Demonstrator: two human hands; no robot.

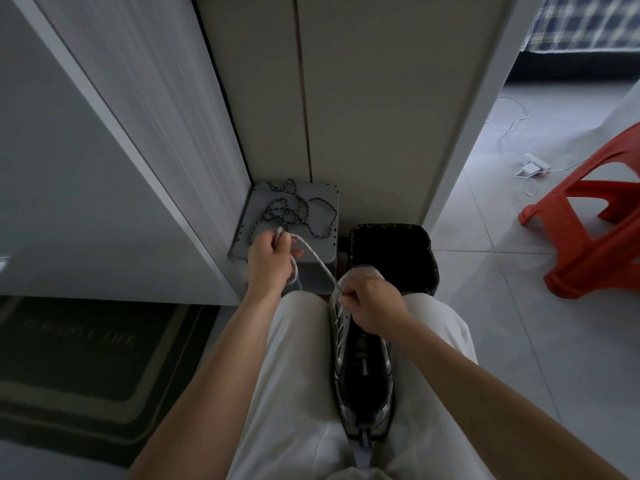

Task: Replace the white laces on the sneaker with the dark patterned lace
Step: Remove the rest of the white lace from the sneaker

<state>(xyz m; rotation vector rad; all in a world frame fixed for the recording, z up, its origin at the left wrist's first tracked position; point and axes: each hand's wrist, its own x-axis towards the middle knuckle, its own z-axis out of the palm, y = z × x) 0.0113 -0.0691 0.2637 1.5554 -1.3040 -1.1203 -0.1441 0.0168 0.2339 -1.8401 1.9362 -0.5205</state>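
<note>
Here, left hand (272,259) grips white lace (317,261) over stool (327,206).

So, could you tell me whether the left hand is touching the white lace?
Touching. The head view shows the left hand with fingers curled round the white lace, which runs to the sneaker.

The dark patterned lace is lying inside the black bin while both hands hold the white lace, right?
No: the head view shows the dark patterned lace lying on the grey stool beside the black bin. The left hand and the right hand do hold the white lace.
</note>
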